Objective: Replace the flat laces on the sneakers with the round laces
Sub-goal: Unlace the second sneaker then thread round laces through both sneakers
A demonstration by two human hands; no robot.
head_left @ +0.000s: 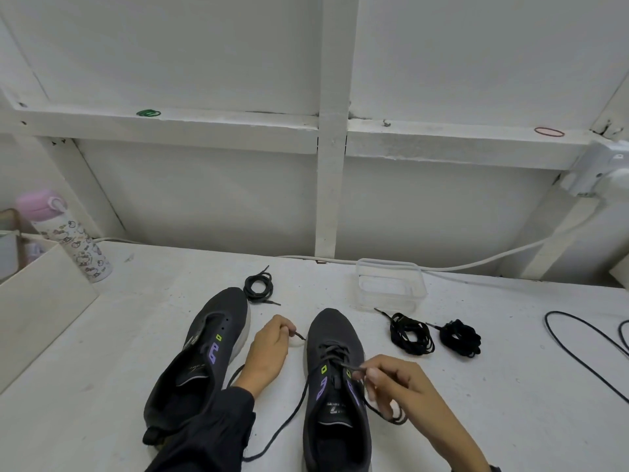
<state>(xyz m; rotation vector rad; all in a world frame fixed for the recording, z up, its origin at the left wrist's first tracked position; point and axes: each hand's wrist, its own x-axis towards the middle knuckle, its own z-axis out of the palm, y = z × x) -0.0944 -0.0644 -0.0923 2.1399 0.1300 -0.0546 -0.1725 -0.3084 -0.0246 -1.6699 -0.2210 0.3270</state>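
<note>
Two dark grey sneakers stand on the white table. The left sneaker point(204, 356) has no lace in its eyelets. The right sneaker point(335, 386) is partly laced with a dark lace point(296, 413) whose ends trail beside it. My left hand point(269, 349) pinches one lace tip between the two shoes. My right hand point(394, 386) pinches the other lace end over the right shoe's eyelets. A coiled grey lace point(257, 287) lies beyond the left shoe. Two bundles of black laces point(411, 332) point(460, 338) lie to the right.
A clear plastic box point(391, 284) stands behind the right shoe. A patterned bottle with a pink lid point(64, 233) and a white box point(41, 301) are at the left. A black cable point(585, 338) loops at the right, a white cable point(476, 264) runs along the wall.
</note>
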